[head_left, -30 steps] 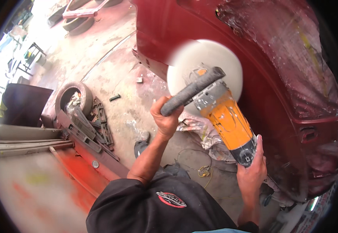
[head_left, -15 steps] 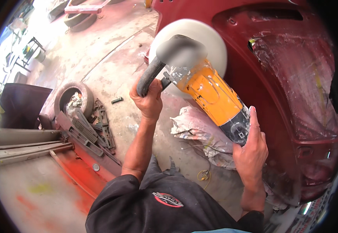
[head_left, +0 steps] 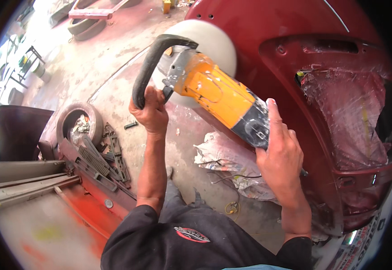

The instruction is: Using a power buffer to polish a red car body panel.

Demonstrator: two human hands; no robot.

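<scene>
Both my hands hold a polisher (head_left: 214, 87) with an orange body, a dark rear end and a black loop handle at its head. My left hand (head_left: 150, 110) is closed around the lower end of the loop handle. At the rear end, my right hand (head_left: 280, 150) grips the dark housing, thumb and forefinger along it. A large round white polishing pad (head_left: 218, 38) sits under the polisher's head. The pad's right edge overlaps the dark red car panel (head_left: 259, 22); I cannot tell whether it touches the paint.
Plastic sheeting (head_left: 344, 112) covers the panel's opening on the right. Crumpled paper (head_left: 225, 155) and a cable (head_left: 236, 177) lie on the floor below the polisher. At left are a tire (head_left: 94, 119), grey trim pieces (head_left: 99, 157) and an orange-white panel (head_left: 61, 220).
Both hands and the polisher have moved left, and the polisher is tilted flatter. Its pad now covers less of the red panel. My grip is unchanged.
</scene>
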